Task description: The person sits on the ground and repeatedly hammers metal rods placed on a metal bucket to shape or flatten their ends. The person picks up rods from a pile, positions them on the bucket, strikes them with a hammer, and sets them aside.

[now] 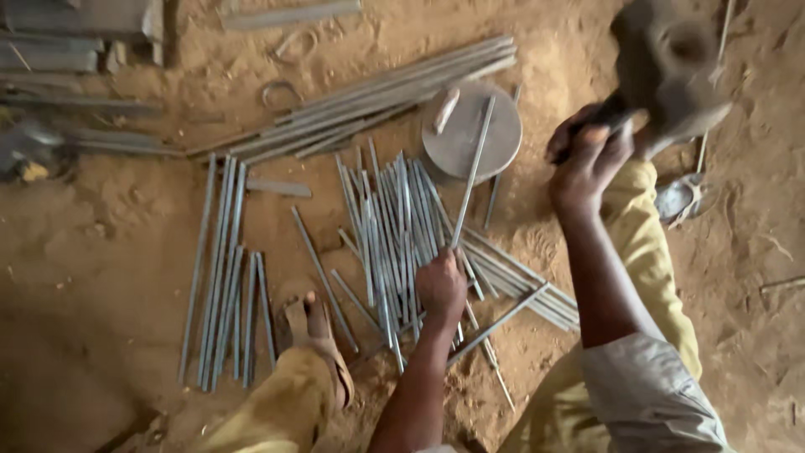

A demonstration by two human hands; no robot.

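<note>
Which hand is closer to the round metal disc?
Left. The left hand holds a thin rod whose tip rests on the disc; the right hand is raised beside it, gripping a hammer.

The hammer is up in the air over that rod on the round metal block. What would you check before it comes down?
1. Rod lies across the round anvil: ok.
2. Left hand grips the rod's near end, away from the anvil: ok.
3. Right hand closed on the raised hammer: ok.
4. Small metal piece also on the anvil: not ok.
5. Sandalled foot away from the anvil: ok.
6. Hammer head tight: cannot tell.
</note>
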